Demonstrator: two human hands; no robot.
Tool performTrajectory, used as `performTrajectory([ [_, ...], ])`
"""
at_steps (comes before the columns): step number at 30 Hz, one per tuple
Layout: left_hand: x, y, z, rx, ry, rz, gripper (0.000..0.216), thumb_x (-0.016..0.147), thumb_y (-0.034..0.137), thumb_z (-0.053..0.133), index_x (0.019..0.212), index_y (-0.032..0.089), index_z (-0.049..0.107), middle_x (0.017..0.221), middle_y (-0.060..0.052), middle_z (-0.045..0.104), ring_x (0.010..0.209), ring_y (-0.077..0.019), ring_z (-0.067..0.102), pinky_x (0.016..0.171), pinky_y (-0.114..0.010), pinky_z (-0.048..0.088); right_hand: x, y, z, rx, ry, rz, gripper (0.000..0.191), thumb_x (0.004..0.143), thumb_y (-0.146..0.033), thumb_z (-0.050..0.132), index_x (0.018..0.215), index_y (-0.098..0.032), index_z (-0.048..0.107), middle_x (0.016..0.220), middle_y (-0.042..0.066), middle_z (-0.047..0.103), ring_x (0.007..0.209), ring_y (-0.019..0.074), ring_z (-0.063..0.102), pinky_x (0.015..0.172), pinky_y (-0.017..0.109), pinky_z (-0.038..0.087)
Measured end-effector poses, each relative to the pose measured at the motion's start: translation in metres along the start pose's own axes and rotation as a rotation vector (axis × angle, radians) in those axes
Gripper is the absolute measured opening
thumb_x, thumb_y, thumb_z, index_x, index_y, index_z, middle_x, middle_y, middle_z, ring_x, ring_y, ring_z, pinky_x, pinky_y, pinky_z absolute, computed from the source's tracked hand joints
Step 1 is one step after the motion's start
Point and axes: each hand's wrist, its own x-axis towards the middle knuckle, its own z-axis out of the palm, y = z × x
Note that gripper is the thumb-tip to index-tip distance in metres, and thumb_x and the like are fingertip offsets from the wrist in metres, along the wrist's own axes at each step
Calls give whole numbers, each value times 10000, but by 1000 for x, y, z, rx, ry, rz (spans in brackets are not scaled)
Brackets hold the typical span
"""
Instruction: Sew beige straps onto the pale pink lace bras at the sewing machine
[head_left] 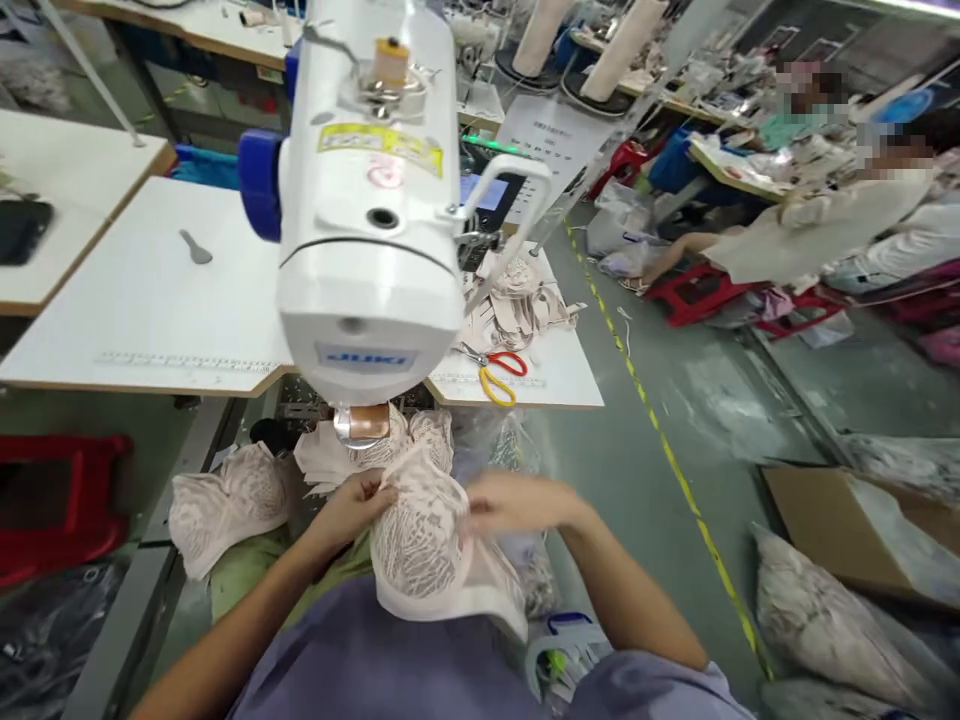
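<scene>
Bra in hand, before a sewing machine. The bra [420,555] is held in front of the worker's torso, off the near edge of the table [150,290] and on the body side of the machine [367,250]. The left hand [360,510] pinches its upper left edge between thumb and fingers. The right hand [517,503], blurred from where I stand, lies against the opposite edge of the cup; whether its fingers close on the cloth I cannot tell.

Relation to the grip: most of the bra lies to the right of the left-hand pinch and on the body side of it. Neither hand is clearly the nearer; the cup sits between them. The cup's narrow top points away from the body, toward the machine head. The band, the longest line in view, runs left to right along the near edge and dips at its right end; folding partly hides the full long axis.

Surroundings: beyond the pinch, below the machine head, lie lace pieces [435,432]. Left of it rests another bra [229,500]. Beyond the right hand, on the table, lie scissors [496,372] and a pile [517,315] of pale parts.
</scene>
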Motion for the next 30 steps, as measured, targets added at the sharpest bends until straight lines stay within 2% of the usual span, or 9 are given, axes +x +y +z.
performTrajectory([
  [3, -9, 6, -4, 162, -32, -37, 395, 891, 530, 572, 762, 158, 602, 683, 4, 541, 635, -134, 467, 612, -241, 359, 39, 44, -54, -293, 672, 483, 347, 989, -453, 475, 999, -185, 695, 936, 57, 729, 817, 174, 636, 706, 264, 466],
  [5, -15, 9, -3, 272, -25, -18, 427, 917, 526, 532, 683, 169, 539, 645, 15, 468, 617, -126, 413, 596, -242, 319, 72, 65, -97, -370, 864, 628, 363, 1015, -393, 406, 1144, -159, 651, 1155, 113, 698, 991, 194, 631, 763, 271, 465],
  [8, -23, 11, -4, 307, 80, 21, 437, 929, 529, 511, 669, 178, 497, 658, 14, 432, 633, -131, 391, 595, -246, 315, 109, 83, -149, -382, 860, 689, 285, 929, -309, 548, 1115, -131, 672, 1167, 154, 691, 1002, 233, 629, 776, 296, 450],
  [11, -29, 9, -8, 299, 183, -5, 441, 921, 558, 507, 692, 182, 507, 677, 6, 449, 652, -143, 407, 601, -252, 334, 126, 92, -169, -388, 779, 712, 147, 845, -247, 629, 890, -141, 721, 973, 140, 730, 893, 236, 641, 738, 296, 434],
  [16, -29, 5, -10, 329, 226, -48, 444, 909, 556, 518, 660, 196, 446, 660, 17, 419, 634, -139, 387, 588, -251, 321, 123, 104, -168, -382, 709, 719, 187, 847, -321, 624, 807, -162, 715, 816, 112, 724, 759, 206, 620, 636, 273, 394],
  [19, -28, 5, -9, 329, 210, -50, 436, 915, 544, 509, 665, 194, 443, 658, 22, 404, 638, -136, 383, 596, -249, 318, 111, 106, -168, -360, 690, 712, 176, 846, -267, 593, 752, -161, 697, 742, 90, 705, 678, 175, 586, 598, 269, 367],
  [24, -30, 7, -8, 370, 252, -41, 418, 909, 523, 523, 665, 187, 478, 650, 19, 433, 643, -140, 406, 602, -249, 321, 98, 97, -161, -387, 815, 715, 232, 913, -343, 507, 932, -176, 668, 905, 92, 718, 750, 190, 589, 606, 278, 355],
  [27, -29, 11, -3, 385, 259, -36, 414, 902, 518, 533, 656, 187, 494, 645, 14, 471, 641, -146, 433, 598, -250, 331, 110, 90, -150, -401, 838, 690, 311, 954, -419, 460, 946, -180, 658, 920, 107, 712, 806, 208, 607, 634, 281, 371],
  [30, -27, 18, 6, 368, 270, -3, 383, 920, 503, 522, 724, 181, 587, 700, -9, 573, 678, -167, 508, 625, -261, 383, 131, 89, -147, -371, 775, 708, 263, 898, -389, 578, 781, -168, 659, 800, 115, 695, 757, 219, 620, 631, 291, 394],
])
